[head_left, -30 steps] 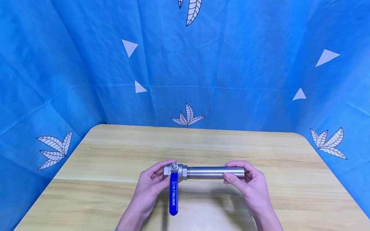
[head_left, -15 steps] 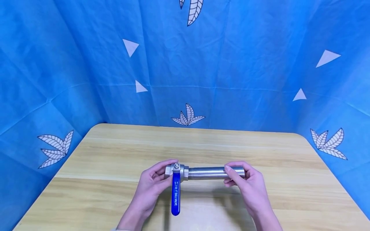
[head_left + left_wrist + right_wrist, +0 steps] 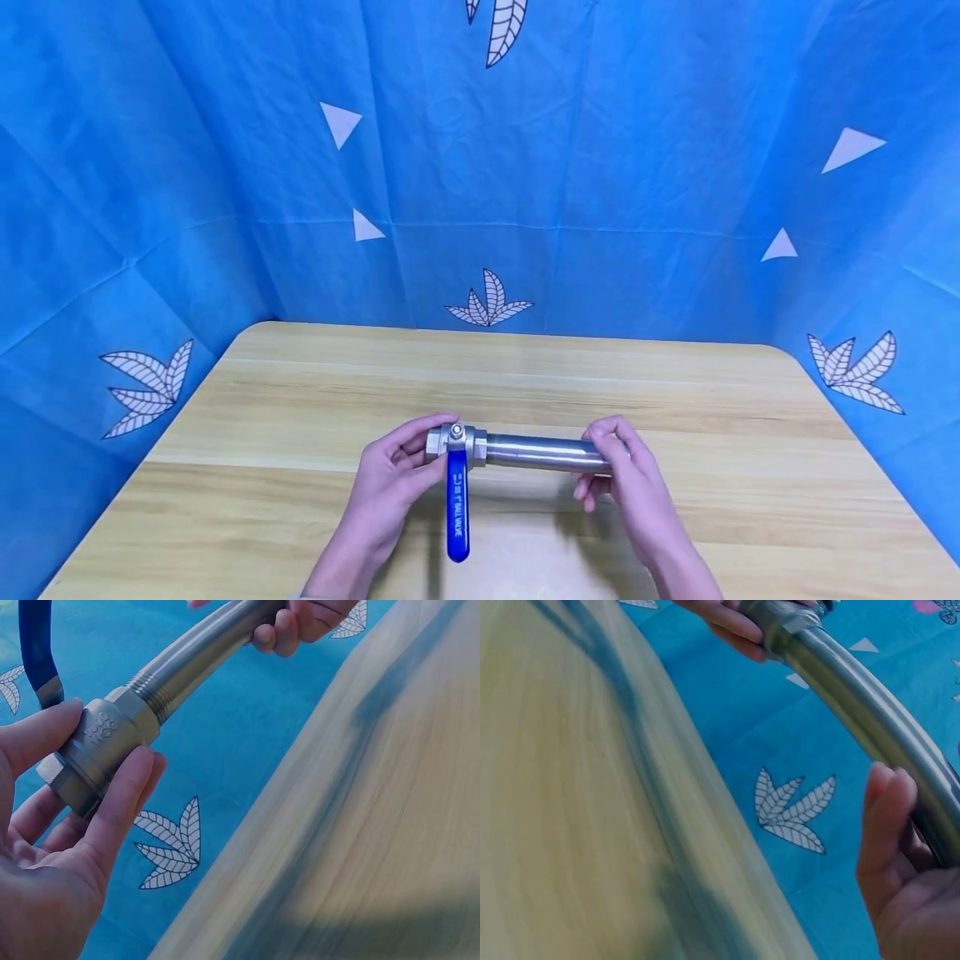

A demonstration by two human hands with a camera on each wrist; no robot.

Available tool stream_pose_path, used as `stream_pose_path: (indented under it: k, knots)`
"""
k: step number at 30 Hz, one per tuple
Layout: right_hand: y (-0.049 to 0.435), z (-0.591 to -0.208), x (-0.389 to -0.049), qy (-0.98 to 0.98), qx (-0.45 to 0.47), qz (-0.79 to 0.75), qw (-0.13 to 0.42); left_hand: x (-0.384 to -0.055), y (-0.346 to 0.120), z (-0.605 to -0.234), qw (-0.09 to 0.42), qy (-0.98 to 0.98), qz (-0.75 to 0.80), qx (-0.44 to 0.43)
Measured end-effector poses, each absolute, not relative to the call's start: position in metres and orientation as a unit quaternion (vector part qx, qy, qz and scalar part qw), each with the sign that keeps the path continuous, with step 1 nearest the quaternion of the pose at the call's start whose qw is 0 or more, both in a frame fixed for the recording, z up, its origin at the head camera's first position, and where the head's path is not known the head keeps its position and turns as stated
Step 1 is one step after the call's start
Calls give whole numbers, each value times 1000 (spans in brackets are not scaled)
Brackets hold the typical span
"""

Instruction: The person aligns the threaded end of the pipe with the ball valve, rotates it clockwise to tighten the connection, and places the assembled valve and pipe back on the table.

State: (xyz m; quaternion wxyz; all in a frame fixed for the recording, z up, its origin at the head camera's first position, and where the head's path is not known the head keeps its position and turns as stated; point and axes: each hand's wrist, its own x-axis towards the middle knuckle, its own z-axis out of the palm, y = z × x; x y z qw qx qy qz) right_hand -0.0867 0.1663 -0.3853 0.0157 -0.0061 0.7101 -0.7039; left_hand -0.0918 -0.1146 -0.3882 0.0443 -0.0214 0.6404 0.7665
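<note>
My left hand [image 3: 390, 479] holds a steel ball valve [image 3: 471, 446] by its body, thumb in front and fingers behind. The valve's blue lever [image 3: 457, 508] points toward me, with "BALL VALVE" lettering on it. A straight-sided steel pipe [image 3: 536, 451] runs rightward from the valve's hex end. Some of its threads [image 3: 152, 694] show outside the valve in the left wrist view. My right hand [image 3: 633, 479] grips the pipe's far right end, thumb and index finger over the top, and covers that end. Valve and pipe are held above the table.
Beneath the hands lies a light wood-grain table [image 3: 480, 375], with shadows of the hands and valve on it. Blue cloth [image 3: 480, 167] with white leaf and triangle prints stands along the table's back and sides.
My right thumb has rolled from the pipe's near side up over its top, and the hand has shifted slightly left. The pipe's right end has dipped toward me. The left hand holds nearly still.
</note>
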Motion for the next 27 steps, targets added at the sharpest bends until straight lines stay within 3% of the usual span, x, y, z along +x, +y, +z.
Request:
stream_pose_path:
  k: [4,7,14,21,27]
  knots:
    - [178,-385,-86,662,-113,-740,36,-92,-114,-390,52,635,770,-20]
    - [183,-386,-85,651,-132,-746,44,-92,-113,-392,56,630,774,-22]
    - [179,-383,-85,700,-50,-713,-5,-94,-114,-390,52,628,775,-34]
    - [170,-382,-87,726,79,-684,-7,-91,-113,-388,73,634,769,-30]
    - [170,-382,-88,740,71,-669,12,-91,-113,-386,80,638,765,-26]
